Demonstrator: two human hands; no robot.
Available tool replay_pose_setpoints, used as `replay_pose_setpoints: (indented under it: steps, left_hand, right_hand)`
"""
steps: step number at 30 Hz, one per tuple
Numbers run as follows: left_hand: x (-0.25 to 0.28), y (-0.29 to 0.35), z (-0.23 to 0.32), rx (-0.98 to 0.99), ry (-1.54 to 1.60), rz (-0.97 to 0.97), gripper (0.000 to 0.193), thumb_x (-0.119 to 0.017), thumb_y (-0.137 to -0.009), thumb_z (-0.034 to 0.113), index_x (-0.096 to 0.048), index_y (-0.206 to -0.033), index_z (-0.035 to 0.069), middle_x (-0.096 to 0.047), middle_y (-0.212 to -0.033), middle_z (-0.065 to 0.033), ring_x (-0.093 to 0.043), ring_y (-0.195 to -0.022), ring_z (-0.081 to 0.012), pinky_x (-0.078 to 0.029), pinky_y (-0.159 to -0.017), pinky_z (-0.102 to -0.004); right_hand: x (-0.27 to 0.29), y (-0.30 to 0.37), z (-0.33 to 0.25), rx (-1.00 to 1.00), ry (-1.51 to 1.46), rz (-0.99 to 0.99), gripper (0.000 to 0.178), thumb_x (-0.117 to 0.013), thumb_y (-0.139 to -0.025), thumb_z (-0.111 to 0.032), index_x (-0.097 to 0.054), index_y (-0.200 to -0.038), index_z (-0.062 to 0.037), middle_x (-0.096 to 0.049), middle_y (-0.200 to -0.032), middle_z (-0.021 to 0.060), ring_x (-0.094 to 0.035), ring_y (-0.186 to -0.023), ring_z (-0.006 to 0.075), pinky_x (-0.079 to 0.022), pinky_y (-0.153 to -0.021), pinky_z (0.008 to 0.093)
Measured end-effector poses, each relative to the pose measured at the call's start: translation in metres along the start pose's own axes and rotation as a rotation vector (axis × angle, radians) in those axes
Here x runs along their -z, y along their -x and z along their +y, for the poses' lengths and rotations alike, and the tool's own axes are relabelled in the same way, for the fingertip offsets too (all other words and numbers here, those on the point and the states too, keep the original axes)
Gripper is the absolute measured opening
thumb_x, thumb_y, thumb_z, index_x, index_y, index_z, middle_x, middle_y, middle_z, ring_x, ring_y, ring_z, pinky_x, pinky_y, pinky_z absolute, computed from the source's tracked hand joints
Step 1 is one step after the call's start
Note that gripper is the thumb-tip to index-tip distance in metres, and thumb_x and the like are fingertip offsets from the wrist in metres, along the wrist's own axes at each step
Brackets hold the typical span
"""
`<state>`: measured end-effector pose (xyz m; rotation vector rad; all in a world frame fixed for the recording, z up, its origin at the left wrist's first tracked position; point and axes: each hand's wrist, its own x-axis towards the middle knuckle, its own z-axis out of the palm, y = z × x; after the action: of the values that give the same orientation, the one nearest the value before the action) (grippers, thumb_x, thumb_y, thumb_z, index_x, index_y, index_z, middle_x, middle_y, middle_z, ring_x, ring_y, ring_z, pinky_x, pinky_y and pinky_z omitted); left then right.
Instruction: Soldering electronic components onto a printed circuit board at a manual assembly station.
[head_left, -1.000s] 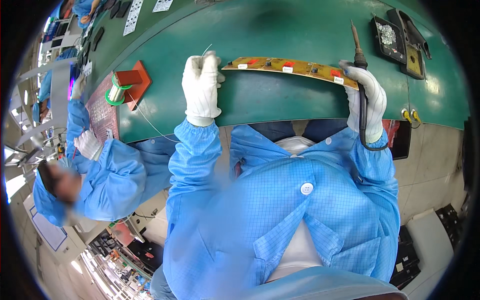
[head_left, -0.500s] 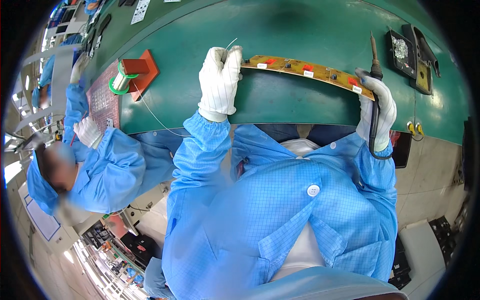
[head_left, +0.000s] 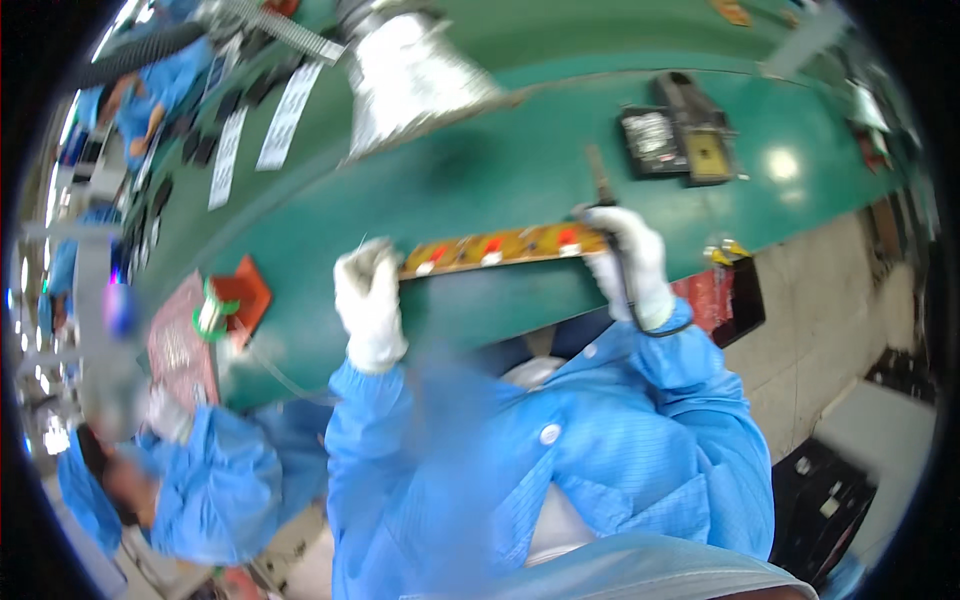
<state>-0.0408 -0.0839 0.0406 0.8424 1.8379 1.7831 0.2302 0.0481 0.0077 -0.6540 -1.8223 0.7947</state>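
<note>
A long, narrow yellow-brown circuit board strip with red and white parts spans the space between my gloved hands, above the green bench. My left hand is closed on its left end. A short tip of solder wire stands up from these fingers; the wire also runs from the spool toward my left sleeve. My right hand is closed round a soldering iron, whose tip points away from me, and grips the board's right end too. The right fingers are partly blurred.
A solder spool sits on an orange stand at left, beside pink bubble wrap. Behind the board hangs a foil-covered hood. An iron holder with a black tray lies far right. A co-worker in blue sits at my left.
The view has swung, bringing the foil hood into sight and shifting the bench items. Both hands keep hold of the board, which now tilts up toward its right end.
</note>
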Motion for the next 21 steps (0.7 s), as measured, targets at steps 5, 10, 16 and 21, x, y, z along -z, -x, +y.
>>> replay_pose_setpoints:
  steps: [5,10,16,21]
  left_hand:
    - [0.011,0.001,-0.006,-0.15,-0.056,-0.239,0.022,-0.061,-0.096,0.018,-0.054,-0.105,-0.001,-0.064,-0.101,-0.0109,-0.061,-0.084,-0.015,-0.052,-0.078,-0.029]
    - [0.008,0.001,-0.01,-0.146,-0.152,-0.16,0.018,-0.07,-0.085,0.002,-0.056,-0.096,0.001,-0.057,-0.083,-0.0019,-0.05,-0.069,-0.0065,-0.045,-0.064,-0.0212]
    - [0.003,0.012,-0.001,-0.135,-0.108,-0.194,0.022,-0.065,-0.095,0.017,-0.048,-0.097,0.002,-0.056,-0.084,-0.0064,-0.057,-0.066,-0.0103,-0.05,-0.058,-0.0244]
    - [0.004,0.015,0.0,-0.162,-0.118,-0.235,0.021,-0.064,-0.095,0.016,-0.047,-0.094,0.005,-0.056,-0.084,-0.0062,-0.052,-0.054,-0.0103,-0.047,-0.053,-0.0234]
  right_hand:
    - [0.002,-0.005,-0.004,-0.004,0.071,0.021,0.031,-0.075,-0.084,-0.008,-0.059,-0.11,-0.006,-0.067,-0.088,0.0114,-0.066,-0.073,0.0226,-0.053,-0.065,0.0313]
    - [0.001,-0.006,-0.005,0.019,0.084,0.052,0.031,-0.073,-0.086,-0.007,-0.057,-0.112,-0.006,-0.067,-0.087,0.0116,-0.066,-0.07,0.0181,-0.053,-0.065,0.0298]
    - [0.0,-0.005,-0.001,-0.048,0.069,0.07,0.033,-0.073,-0.085,-0.012,-0.056,-0.113,-0.0036,-0.069,-0.094,0.0134,-0.071,-0.084,0.0284,-0.056,-0.074,0.0338]
    - [0.005,-0.007,-0.007,0.003,0.081,0.105,0.034,-0.072,-0.086,-0.015,-0.057,-0.115,-0.0036,-0.07,-0.095,0.0158,-0.07,-0.083,0.0322,-0.056,-0.073,0.0367]
